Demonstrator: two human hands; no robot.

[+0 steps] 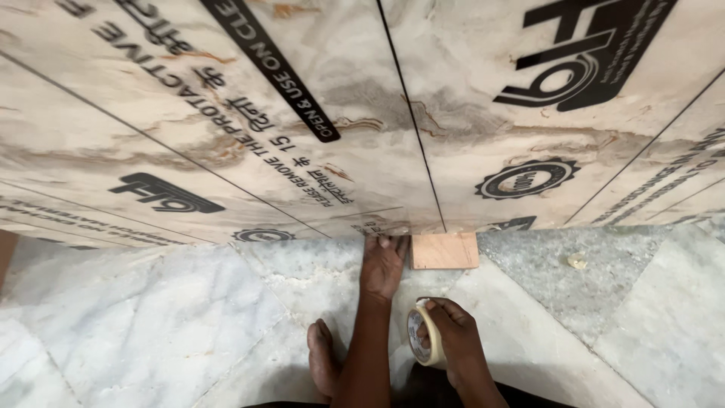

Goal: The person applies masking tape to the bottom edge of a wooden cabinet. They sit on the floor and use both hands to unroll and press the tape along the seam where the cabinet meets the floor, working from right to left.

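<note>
My left hand (pixel 382 264) lies flat on the marble floor, fingertips against the bottom edge of a marble-patterned wall panel (pixel 302 136) covered in printed protective film. My right hand (pixel 451 332) grips a roll of cream masking tape (pixel 423 335) held on edge just above the floor. A small plywood block (pixel 444 250) sits right of my left hand, tucked under the seam between two panels. My bare foot (pixel 323 361) rests on the floor beside my left forearm.
Large film-covered panels fill the upper half, split by a dark vertical seam (pixel 411 113). The white and grey marble floor (pixel 151 317) spreads below. A small pale scrap (pixel 578 261) lies on the grey slab at the right.
</note>
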